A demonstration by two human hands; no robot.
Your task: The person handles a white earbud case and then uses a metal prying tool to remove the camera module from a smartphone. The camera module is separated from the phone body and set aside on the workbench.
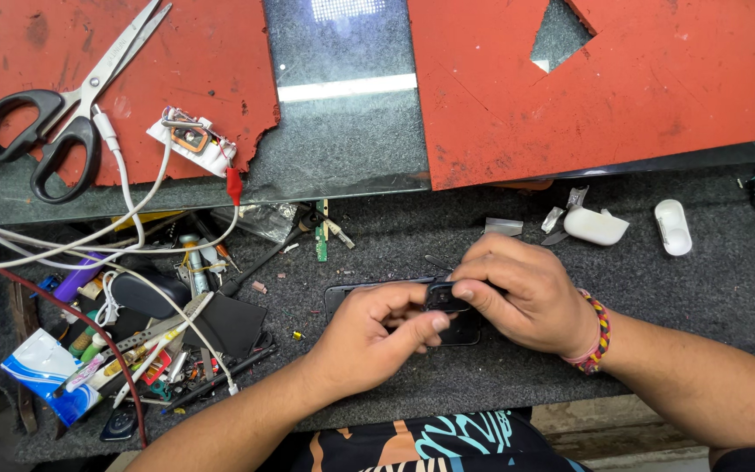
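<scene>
Both hands (447,315) grip black phone (342,295), long axis left-right

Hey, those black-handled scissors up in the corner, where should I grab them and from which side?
Take the scissors by the two black finger loops, probably reaching in from the near left. They lie flat on the red mat, loops toward the left edge and the blades pointing away to the upper right, slightly open. That keeps fingers off the points, and the white cable beside the loops stays clear.
</scene>
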